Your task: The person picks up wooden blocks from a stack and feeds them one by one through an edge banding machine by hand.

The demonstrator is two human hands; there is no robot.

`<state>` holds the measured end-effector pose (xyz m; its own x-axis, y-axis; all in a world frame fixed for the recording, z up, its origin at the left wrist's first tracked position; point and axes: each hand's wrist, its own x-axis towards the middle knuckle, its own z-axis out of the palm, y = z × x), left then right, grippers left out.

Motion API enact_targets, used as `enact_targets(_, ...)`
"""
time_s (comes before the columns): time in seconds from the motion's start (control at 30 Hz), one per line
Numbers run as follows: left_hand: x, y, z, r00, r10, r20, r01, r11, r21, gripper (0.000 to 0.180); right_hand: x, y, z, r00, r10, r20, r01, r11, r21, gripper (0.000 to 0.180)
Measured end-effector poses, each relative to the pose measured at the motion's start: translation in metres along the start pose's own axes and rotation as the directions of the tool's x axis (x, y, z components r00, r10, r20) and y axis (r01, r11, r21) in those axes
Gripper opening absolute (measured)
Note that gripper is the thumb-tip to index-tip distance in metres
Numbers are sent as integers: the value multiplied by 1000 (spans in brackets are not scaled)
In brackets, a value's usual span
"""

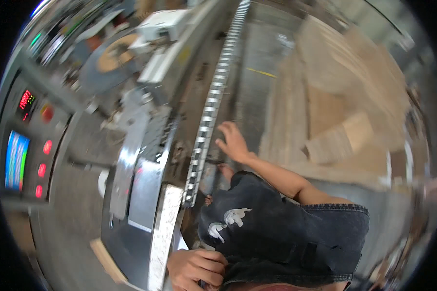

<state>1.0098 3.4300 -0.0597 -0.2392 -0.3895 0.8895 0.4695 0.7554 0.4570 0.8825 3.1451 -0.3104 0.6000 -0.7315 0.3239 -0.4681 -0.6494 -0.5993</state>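
Observation:
My right hand [234,141] reaches forward with thumb and fingers apart and nothing in it. It hovers just right of a long straight track [210,109] with a row of light, evenly spaced pieces along it. At the lower edge, my left hand [196,269] has its fingers curled in. Whatever it may hold is hidden. This hand is beside the near end of a worn, whitish metal beam [165,233], in front of my dark clothing [281,228] with white marks.
A control panel [58,123] with a lit screen and red buttons stands at the left. Between it and the track are a metal machine table [145,194] and a wood strip [107,259]. Stacked brown cardboard sheets [286,116] lie at the right. Motion blurs the surroundings.

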Motion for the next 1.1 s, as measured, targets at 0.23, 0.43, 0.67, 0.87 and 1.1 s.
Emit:
enact_targets(0.23, 35, -42, -15, 965, 86, 247, 32, 898, -438, 49, -215, 82, -95, 833, 458, 311, -409, 888, -212, 48)
enact_targets(0.43, 93, -108, 19, 913, 82, 400, 162, 826, -540, 55, -494, 194, -115, 235, 900, 366, -938, 308, -155, 73)
enact_targets(0.67, 94, -212, 81, 919, -384, 93, 381, 800, -463, 48, -551, 161, -111, -93, 893, 440, -993, -114, 22, 69)
enact_targets(0.87, 172, -361, 157, 666, -743, -61, 609, 495, 620, 66, -560, 179, -134, -70, 907, 416, -946, -192, 260, 66)
enact_targets(1.1, 190, -476, 208, 680, -712, -176, 369, 126, 921, 95, -542, 203, -164, 15, 925, 379, -893, -158, 421, 63)
